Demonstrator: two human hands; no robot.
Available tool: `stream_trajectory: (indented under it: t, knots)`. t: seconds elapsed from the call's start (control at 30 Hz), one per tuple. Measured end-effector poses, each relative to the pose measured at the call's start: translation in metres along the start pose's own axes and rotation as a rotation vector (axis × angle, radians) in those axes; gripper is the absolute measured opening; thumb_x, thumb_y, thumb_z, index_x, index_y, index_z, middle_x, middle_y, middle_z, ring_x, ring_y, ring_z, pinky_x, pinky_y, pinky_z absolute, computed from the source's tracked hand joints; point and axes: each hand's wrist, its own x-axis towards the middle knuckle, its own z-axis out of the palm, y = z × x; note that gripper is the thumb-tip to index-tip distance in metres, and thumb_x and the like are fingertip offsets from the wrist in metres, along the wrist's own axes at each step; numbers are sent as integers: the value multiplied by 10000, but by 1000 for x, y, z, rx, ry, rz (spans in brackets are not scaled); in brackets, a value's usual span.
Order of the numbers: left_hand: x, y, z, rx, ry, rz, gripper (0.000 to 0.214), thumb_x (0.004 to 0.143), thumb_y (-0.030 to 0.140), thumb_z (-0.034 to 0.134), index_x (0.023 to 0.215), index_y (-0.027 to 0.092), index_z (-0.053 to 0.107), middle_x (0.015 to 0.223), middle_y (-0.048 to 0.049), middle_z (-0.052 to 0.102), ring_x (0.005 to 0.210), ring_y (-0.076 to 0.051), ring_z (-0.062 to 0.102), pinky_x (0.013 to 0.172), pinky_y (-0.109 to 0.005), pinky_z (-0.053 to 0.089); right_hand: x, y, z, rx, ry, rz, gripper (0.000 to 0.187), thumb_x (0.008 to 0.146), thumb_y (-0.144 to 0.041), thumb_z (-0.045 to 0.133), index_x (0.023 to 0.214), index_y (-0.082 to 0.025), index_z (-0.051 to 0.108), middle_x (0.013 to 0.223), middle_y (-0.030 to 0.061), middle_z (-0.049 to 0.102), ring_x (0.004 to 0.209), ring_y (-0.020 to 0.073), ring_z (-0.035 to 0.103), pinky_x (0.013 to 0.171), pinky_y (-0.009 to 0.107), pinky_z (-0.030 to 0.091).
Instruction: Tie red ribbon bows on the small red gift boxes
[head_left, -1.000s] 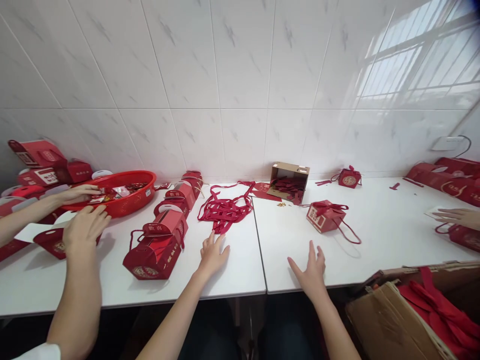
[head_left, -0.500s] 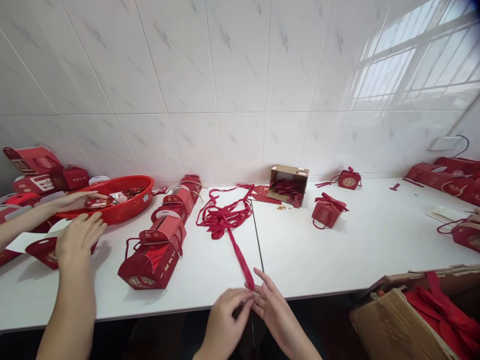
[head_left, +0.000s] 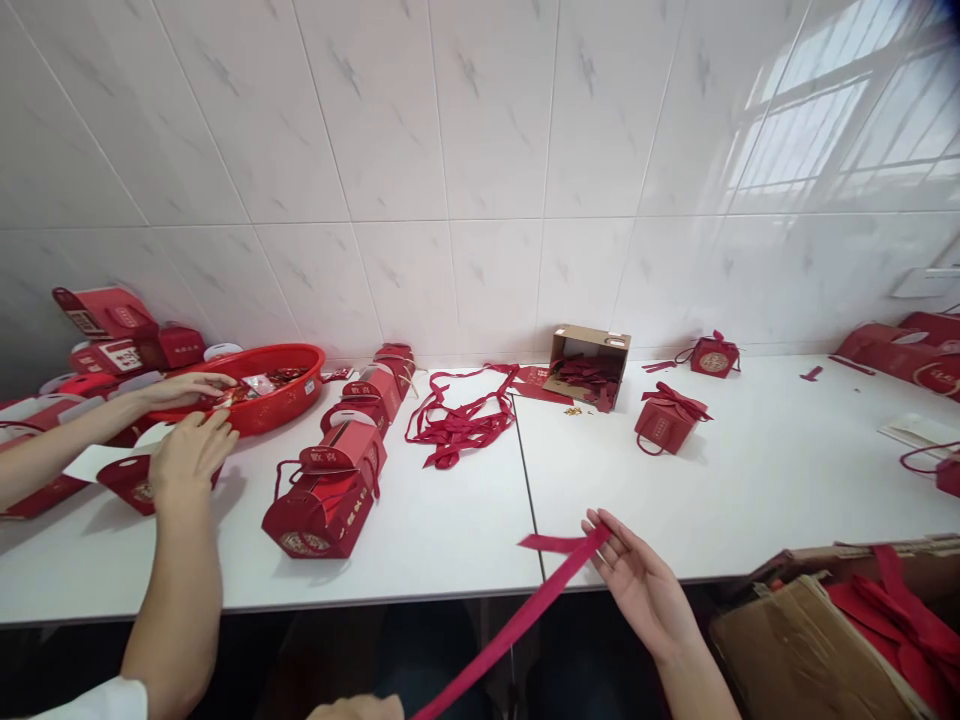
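Note:
A dark red ribbon (head_left: 517, 630) runs diagonally between my two hands, stretched straight. My left hand (head_left: 358, 709) is at the bottom edge, mostly cut off, closed on the ribbon's lower part. Palm upward, my right hand (head_left: 637, 590) is at the table's front edge with the ribbon caught at its fingertips; its fingers are fairly straight. The ribbon's short end hangs left from those fingers over the white tabletop (head_left: 457, 530). Farther back lies a loose heap of the same ribbon (head_left: 465, 425).
At left another person's hands (head_left: 191, 455) work at a red gift box beside a red basin (head_left: 300, 405) of packets. Red boxes (head_left: 319, 515) stand in a row. A small carton (head_left: 589, 345), bow-tied boxes (head_left: 667, 425) and a large cardboard box (head_left: 795, 640) are at right.
My hands have moved apart, the left down and left, the right up and right, with the ribbon drawn out between them. The ribbon no longer trails to the heap. The view has shifted slightly.

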Motion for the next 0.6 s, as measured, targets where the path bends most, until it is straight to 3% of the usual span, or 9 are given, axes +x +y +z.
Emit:
stream_trajectory:
  t: [0.13,0.17,0.2,0.27,0.33,0.43,0.53,0.6]
  knots:
    - [93,8,-93,-151,279,124,438,577,680,544,639,250,601,684,-58,629,1090,-394,559,593,-450,424,-2,-1,-19,-36,142,-53,276,685,-290,756,939,-192,707,1061,38,694,1023,192,631,852,268,533]
    - [109,7,-111,-168,323,140,495,536,707,533,658,231,591,713,-81,640,1127,-394,535,599,-441,395,-3,0,-23,-42,166,-61,276,668,-286,772,919,-188,710,1030,36,704,986,187,647,827,256,542]
    - [120,5,-124,-181,333,147,644,504,695,553,780,114,582,800,-130,638,1156,-374,505,649,-465,305,-2,1,-26,-47,187,-68,281,648,-284,788,899,-183,712,999,36,711,952,182,658,806,247,548]
    - [131,-5,-141,-207,401,106,772,395,733,531,865,125,605,854,-138,632,1170,-365,492,688,-469,327,-1,2,-33,-50,231,-89,310,600,-277,818,870,-169,712,948,37,721,901,171,671,775,227,556]
    - [133,-16,-150,-244,519,27,760,373,743,510,954,267,630,882,-77,638,1184,-365,482,722,-476,383,2,2,-41,-51,289,-124,342,556,-274,842,846,-157,704,920,33,724,868,153,676,742,197,558]
    - [134,-23,-157,-232,674,-53,648,489,761,428,1055,474,562,919,14,629,1204,-380,458,730,-524,422,6,-2,-54,-64,382,-212,399,522,-300,856,843,-145,680,855,23,725,791,125,680,693,159,555]
    - [119,-14,-140,-36,695,3,684,633,763,227,1179,451,495,998,-6,601,1218,-392,439,754,-564,428,4,-9,-65,-111,433,-307,575,536,-323,850,1039,-164,622,789,14,723,747,114,682,665,143,550]
    - [92,-10,-106,202,693,40,727,712,726,130,1216,353,496,1020,-48,586,1204,-395,448,772,-580,432,0,-15,-70,-148,437,-361,801,560,-309,843,1266,-213,477,773,-3,723,748,115,684,667,153,555]
